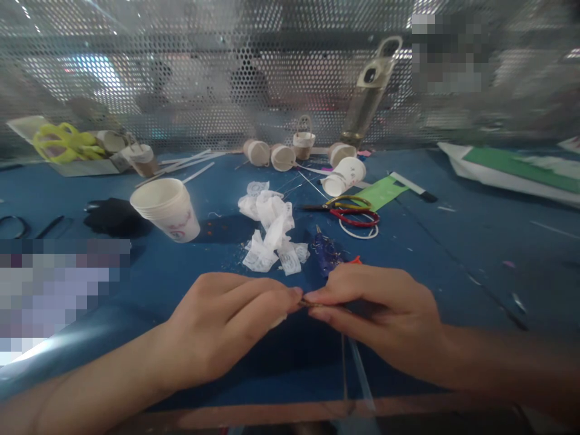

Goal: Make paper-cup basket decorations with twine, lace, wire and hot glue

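Note:
My left hand (226, 329) and my right hand (376, 317) meet fingertip to fingertip low over the blue table (453, 254). Both pinch a small thin brownish piece (306, 301) between thumb and fingers; I cannot make out what it is. Just beyond my hands lie crumpled white paper scraps (272, 232) and a small dark blue object (327, 254) with a red tip beside it.
A stack of white paper cups (167, 208) stands at the left. Scissors (348, 205) with yellow and red handles lie right of the scraps, by a green sheet (383, 192). Several cut cups (283, 156) line the perforated metal wall (203, 72). Yellow scissors (66, 142) rest far left.

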`<state>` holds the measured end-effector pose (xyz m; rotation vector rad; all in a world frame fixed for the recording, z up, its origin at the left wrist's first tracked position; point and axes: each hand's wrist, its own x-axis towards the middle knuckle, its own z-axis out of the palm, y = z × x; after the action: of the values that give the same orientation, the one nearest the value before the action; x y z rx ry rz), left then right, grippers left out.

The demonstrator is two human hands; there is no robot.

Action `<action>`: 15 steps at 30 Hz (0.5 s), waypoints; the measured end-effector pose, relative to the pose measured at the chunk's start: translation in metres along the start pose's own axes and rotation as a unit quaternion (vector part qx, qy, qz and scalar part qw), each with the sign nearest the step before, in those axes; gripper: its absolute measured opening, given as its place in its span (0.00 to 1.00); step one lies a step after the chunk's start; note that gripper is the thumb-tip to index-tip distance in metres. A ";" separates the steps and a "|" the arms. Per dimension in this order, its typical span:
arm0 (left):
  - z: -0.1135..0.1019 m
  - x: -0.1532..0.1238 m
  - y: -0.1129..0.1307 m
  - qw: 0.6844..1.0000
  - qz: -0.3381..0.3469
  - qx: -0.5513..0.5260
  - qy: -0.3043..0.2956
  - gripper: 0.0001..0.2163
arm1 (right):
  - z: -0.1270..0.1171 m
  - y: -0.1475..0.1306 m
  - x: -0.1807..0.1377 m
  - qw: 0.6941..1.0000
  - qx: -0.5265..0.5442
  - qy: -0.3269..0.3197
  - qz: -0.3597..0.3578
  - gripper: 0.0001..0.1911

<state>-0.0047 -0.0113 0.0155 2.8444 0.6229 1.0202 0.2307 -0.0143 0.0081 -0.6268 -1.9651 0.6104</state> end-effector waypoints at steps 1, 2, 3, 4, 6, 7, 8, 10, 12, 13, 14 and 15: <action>-0.001 0.002 0.000 0.999 -0.040 -0.033 -0.007 0.05 | 0.000 0.000 0.000 1.000 -0.006 0.000 0.001 0.04; -0.002 0.005 0.001 0.992 -0.090 -0.085 -0.025 0.04 | -0.001 0.000 0.000 1.000 -0.013 0.000 0.002 0.04; -0.003 0.008 0.000 0.976 -0.146 -0.151 -0.051 0.04 | -0.001 -0.001 0.001 1.000 -0.019 -0.002 0.003 0.05; -0.005 0.011 0.000 0.950 -0.200 -0.226 -0.083 0.05 | -0.002 -0.002 0.001 1.000 -0.022 -0.004 0.001 0.05; -0.008 0.016 -0.001 0.879 -0.282 -0.357 -0.145 0.09 | -0.002 -0.003 0.003 1.000 -0.021 -0.009 -0.009 0.05; -0.009 0.017 -0.002 0.843 -0.313 -0.405 -0.167 0.11 | -0.002 -0.004 0.003 1.000 -0.018 -0.013 -0.013 0.05; -0.010 0.017 -0.003 0.811 -0.337 -0.444 -0.180 0.11 | -0.002 -0.004 0.003 1.000 -0.015 -0.017 -0.014 0.05; -0.011 0.017 -0.003 0.763 -0.369 -0.496 -0.188 0.11 | -0.002 -0.004 0.004 1.000 -0.011 -0.025 -0.003 0.03; -0.011 0.017 -0.003 0.745 -0.385 -0.515 -0.179 0.10 | -0.002 -0.003 0.003 0.999 -0.009 -0.027 0.016 0.02; -0.011 0.016 -0.002 0.744 -0.388 -0.516 -0.171 0.10 | -0.002 -0.003 0.003 0.999 -0.009 -0.023 0.023 0.02; -0.010 0.016 -0.001 0.747 -0.389 -0.513 -0.163 0.10 | -0.002 -0.003 0.003 0.999 -0.009 -0.018 0.027 0.02; -0.010 0.016 0.000 0.753 -0.388 -0.508 -0.155 0.09 | -0.002 -0.003 0.003 0.999 -0.011 -0.012 0.029 0.02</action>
<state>0.0001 -0.0059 0.0324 1.4835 0.7666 0.4489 0.2310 -0.0146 0.0126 -0.6942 -1.9833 0.6353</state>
